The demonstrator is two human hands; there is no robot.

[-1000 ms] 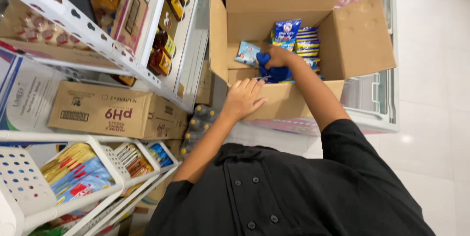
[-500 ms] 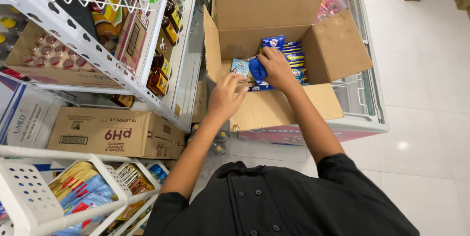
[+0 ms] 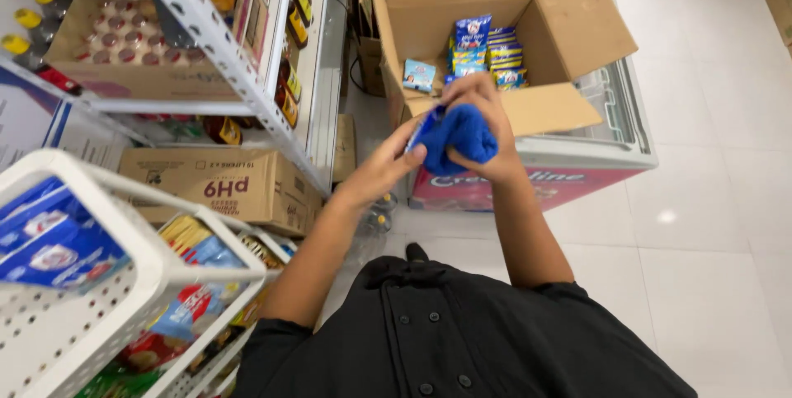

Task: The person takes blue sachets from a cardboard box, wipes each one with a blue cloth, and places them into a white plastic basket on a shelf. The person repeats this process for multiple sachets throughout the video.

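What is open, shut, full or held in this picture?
Cardboard box: open, flaps up, part full of blue packets.
Blue cloth: bunched up, held in the right hand.
Small packet: pinched by the left hand against the cloth.
Freezer: lid shut, box resting on top.
Brown carton: shut, under the shelf.

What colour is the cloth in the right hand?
The cloth held in the right hand is plain bright blue, seen in the head view.

Blue cloth (image 3: 462, 136), brown box (image 3: 577, 23), blue-yellow pkts (image 3: 487, 51).
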